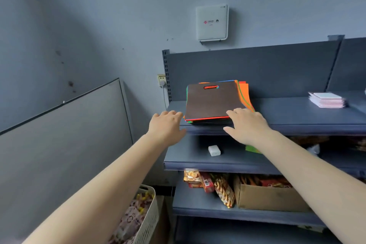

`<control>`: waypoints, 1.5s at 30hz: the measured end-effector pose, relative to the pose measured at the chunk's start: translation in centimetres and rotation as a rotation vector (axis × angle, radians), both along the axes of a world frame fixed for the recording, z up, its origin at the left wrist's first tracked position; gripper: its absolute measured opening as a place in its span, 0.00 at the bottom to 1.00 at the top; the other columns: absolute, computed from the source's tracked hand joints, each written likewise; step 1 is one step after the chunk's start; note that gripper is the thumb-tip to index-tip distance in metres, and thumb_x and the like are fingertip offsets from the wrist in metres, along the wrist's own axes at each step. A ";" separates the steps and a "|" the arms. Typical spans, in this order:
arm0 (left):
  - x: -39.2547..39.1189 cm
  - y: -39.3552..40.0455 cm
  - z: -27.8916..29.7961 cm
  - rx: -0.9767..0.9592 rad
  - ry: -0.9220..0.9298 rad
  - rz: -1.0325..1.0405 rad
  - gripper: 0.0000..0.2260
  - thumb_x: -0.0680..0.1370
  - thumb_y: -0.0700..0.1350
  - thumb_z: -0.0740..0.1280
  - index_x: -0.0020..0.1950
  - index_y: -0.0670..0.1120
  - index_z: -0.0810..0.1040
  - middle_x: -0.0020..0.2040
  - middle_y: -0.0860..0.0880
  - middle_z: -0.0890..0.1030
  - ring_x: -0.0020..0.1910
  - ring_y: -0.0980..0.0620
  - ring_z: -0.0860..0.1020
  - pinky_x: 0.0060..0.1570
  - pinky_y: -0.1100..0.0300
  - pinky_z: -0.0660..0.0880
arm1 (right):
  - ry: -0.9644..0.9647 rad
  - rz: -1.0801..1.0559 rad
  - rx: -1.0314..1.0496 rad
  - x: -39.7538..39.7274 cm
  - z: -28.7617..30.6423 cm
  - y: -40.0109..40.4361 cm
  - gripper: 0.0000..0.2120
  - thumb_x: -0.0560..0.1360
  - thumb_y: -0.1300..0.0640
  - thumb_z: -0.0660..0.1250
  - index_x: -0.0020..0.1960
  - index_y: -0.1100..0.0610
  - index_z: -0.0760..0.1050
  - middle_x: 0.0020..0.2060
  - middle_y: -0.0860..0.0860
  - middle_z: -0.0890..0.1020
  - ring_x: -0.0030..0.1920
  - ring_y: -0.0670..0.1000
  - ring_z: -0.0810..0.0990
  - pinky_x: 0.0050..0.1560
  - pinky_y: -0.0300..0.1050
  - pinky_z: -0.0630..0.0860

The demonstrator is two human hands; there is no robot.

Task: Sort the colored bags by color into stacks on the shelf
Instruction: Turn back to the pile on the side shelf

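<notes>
Head view puts your main hazard in plain sight: the mixed stack of flat coloured felt bags (213, 103), dark brown on top with orange, red, blue and green edges fanned out beneath, sits right at the front lip of the upper grey metal shelf (297, 117), its near edge about level with that lip. If you drag the top brown bag toward you without steadying the rest, I judge the thin sheets under it could slide along and spill onto the lower shelf, where a small white charger block (214, 150) lies. The layers are thin and close together, so you could also pinch up two colours at once. Your left hand (165, 126) hovers just left of the stack's near corner, fingers relaxed and spread, holding nothing. Your right hand (246, 125) is also loose and empty, its fingertips over the stack's near right corner; whether they touch it I cannot tell.
</notes>
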State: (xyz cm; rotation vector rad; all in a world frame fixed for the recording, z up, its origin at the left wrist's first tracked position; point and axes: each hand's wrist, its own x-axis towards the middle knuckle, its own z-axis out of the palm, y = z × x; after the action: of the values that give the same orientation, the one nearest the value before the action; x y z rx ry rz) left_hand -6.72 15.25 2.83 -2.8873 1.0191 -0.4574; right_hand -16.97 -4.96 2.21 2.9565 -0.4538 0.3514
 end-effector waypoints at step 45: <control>23.6 -16.2 -7.7 -0.559 0.387 0.199 0.20 0.75 0.56 0.69 0.58 0.43 0.79 0.56 0.46 0.79 0.56 0.45 0.76 0.52 0.55 0.71 | -0.621 -0.259 0.776 18.2 -6.6 -24.8 0.07 0.74 0.66 0.67 0.52 0.61 0.78 0.36 0.54 0.79 0.43 0.57 0.77 0.46 0.45 0.69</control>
State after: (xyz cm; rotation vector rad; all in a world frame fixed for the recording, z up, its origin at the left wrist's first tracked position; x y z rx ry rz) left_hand 16.87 -0.94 -4.85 -3.6407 0.7040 -0.1929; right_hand 1.22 -29.73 -4.44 3.3530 -1.2807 1.3369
